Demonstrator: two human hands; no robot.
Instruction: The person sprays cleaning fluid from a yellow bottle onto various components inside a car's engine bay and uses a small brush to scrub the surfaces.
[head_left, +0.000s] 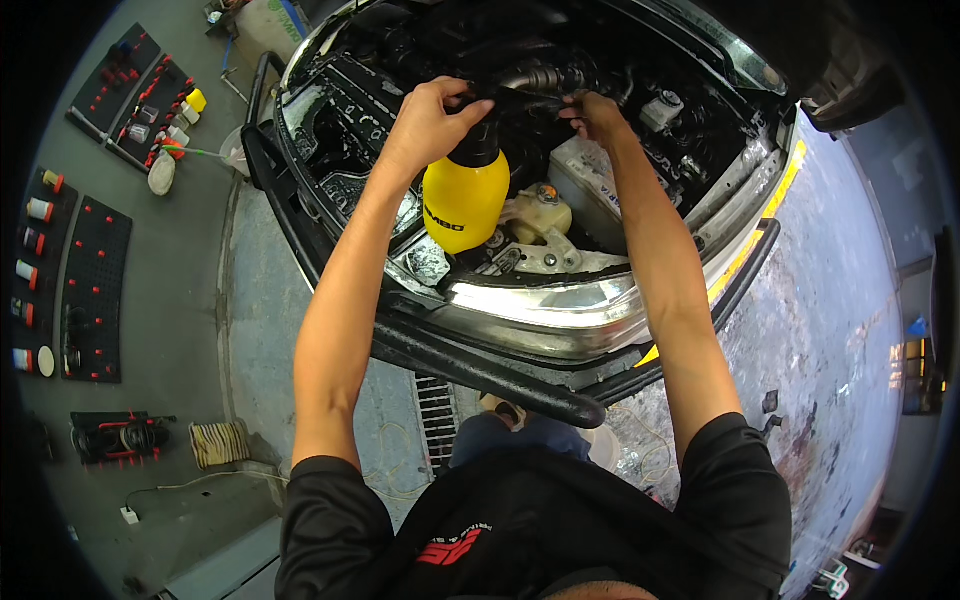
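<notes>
A yellow pump sprayer bottle with a black top stands out over the front of a car's engine bay. My left hand is around its dark head, thumb and fingers curled at the top. Just right of it, my right hand has its fingers bent near a thin dark part; whether it grips this part is hard to tell against the black engine. Below my right forearm lies a car battery. A cream fluid reservoir with an orange-marked cap sits beside the bottle.
The headlight and a black tubular bumper bar lie between me and the engine. White foam or water spots the front panel. A floor drain grate runs below. Tool pegboards hang on the left wall.
</notes>
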